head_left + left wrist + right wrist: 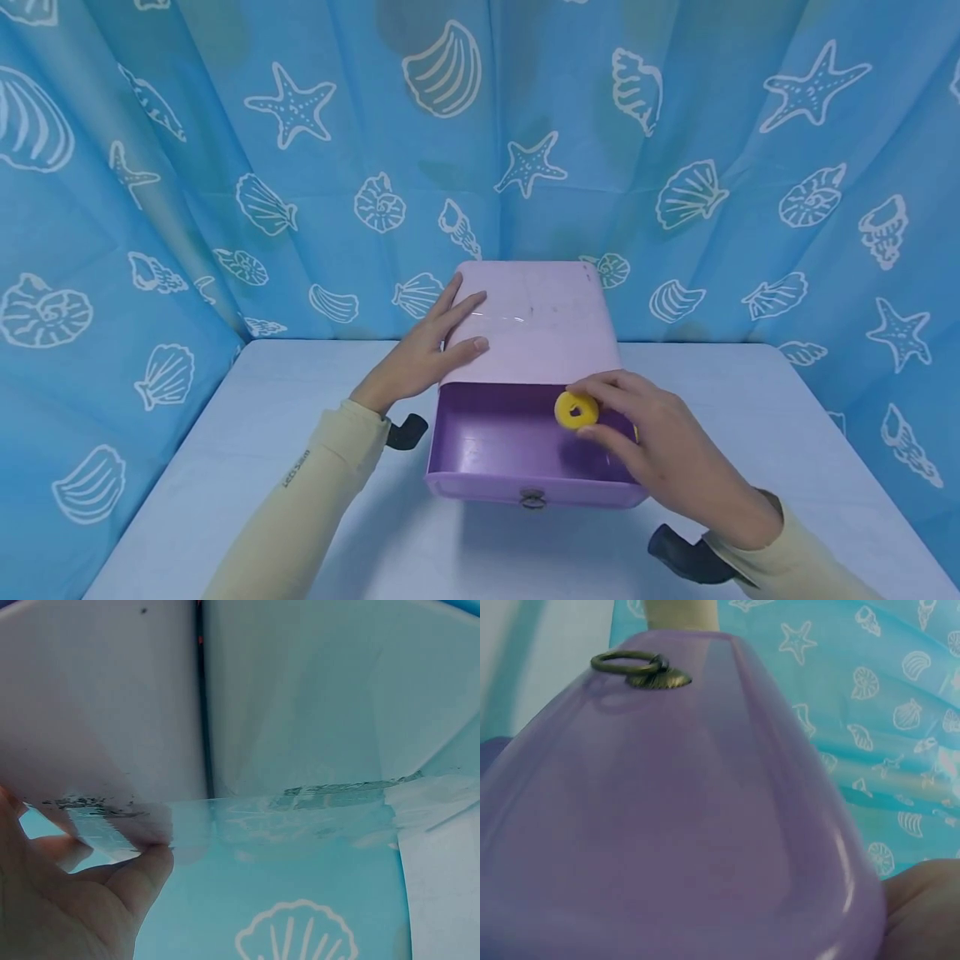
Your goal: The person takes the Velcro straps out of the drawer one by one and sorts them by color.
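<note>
A yellow ring-shaped piece (pixel 564 410) is pinched between the thumb and fingers of my right hand (pixel 675 446), over the right side of a pulled-out purple drawer (pixel 480 486). The drawer belongs to a small box with a pale pink top (pixel 540 333). My left hand (pixel 416 354) rests on the top's left edge with fingers spread; the left wrist view shows that hand (pixel 97 900) against the box's side. A metal ring pull (pixel 532 499) hangs on the drawer front. In the right wrist view the drawer front (pixel 667 825) hides most of my right hand (pixel 926 915).
The box stands on a white table (pixel 750 417). Behind it hangs a blue curtain (pixel 337 183) printed with shells and starfish. Clear tape (pixel 315 817) runs along the box in the left wrist view. A bit of yellow shows beside the right fingers, mostly hidden.
</note>
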{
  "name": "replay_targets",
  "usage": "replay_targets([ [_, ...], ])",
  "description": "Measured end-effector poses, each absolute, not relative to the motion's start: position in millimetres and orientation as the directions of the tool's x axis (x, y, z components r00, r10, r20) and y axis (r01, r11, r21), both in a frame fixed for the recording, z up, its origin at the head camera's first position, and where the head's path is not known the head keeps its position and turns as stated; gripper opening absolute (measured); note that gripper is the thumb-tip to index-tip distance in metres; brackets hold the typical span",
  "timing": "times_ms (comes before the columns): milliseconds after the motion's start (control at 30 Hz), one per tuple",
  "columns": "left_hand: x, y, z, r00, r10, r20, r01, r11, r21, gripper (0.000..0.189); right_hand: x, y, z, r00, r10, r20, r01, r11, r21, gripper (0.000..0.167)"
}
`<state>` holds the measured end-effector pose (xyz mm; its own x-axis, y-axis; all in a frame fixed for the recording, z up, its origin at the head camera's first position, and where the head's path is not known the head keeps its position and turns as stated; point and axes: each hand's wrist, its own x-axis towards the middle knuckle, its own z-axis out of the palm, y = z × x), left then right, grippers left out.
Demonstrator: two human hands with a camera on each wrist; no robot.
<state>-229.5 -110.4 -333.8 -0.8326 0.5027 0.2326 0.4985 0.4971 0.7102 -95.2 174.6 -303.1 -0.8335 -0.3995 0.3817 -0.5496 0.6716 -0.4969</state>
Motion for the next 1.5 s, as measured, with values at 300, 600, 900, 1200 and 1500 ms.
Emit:
replay_targets([
  [300, -229, -111, -332, -0.834, 0.501, 0.234, 0.498, 0.497, 0.711, 0.072, -96, 188, -308, -0.847, -0.316, 0.426, -0.505, 0.728, -0.464, 0.041],
  [600, -229, -111, -332, -0.831, 0.504, 0.237, 0.501, 0.491, 0.712, 0.072, -96, 203, -311, -0.849, -0.239, 0.472, -0.463, 0.766, -0.446, 0.042],
  [900, -229, -111, -333, -0.833, 0.502, 0.234, 0.5, 0.5, 0.707, 0.073, -100, 221, -323, -0.849, -0.164, 0.502, -0.402, 0.818, -0.412, 0.046],
  [1200, -228, -111, -333, -0.834, 0.501, 0.233, 0.499, 0.503, 0.705, 0.072, -109, 236, -343, -0.876, -0.082, 0.475, -0.318, 0.839, -0.441, 0.044],
  [1500, -229, -110, -334, -0.833, 0.5, 0.235, 0.501, 0.503, 0.704, 0.074, -120, 249, -365, -0.9, -0.027, 0.435, -0.251, 0.848, -0.468, 0.044],
])
